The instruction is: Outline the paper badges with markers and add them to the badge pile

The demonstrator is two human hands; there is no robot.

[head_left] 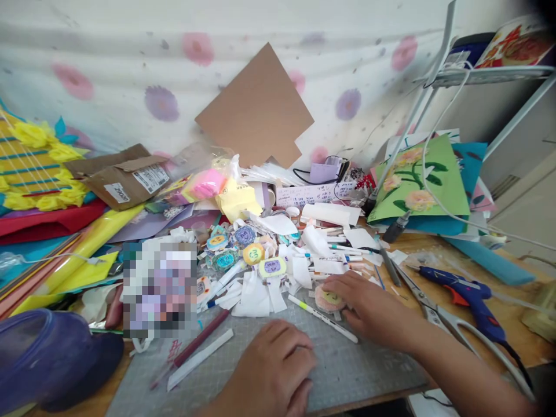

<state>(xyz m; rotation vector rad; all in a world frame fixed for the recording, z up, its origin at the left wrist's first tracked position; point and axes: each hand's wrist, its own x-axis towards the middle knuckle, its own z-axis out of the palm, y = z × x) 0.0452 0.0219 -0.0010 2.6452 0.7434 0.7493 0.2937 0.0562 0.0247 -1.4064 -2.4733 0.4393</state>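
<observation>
My right hand (pixel 362 304) has its fingertips on a small pink-edged badge (pixel 326 299) with a yellow-green centre, its thumb at the near side. Beside it lies a white marker (pixel 324 318) with a lime-green end, on the grey cutting mat (pixel 373 370). My left hand (pixel 278 365) rests on the mat closer to me, its fingers curled in, with nothing visible in them. Beyond both hands sits a heap of similar badges, among them a yellow one with a purple middle (pixel 272 267), an orange one (pixel 253 253) and a blue one (pixel 245 234).
White paper scraps (pixel 252 295) and several markers surround the badges. At right lie large scissors (pixel 434 313) and a blue glue gun (pixel 464 289). A maroon stick (pixel 202 339) and a white strip (pixel 200 359) lie left. A purple container (pixel 56 359) stands front left.
</observation>
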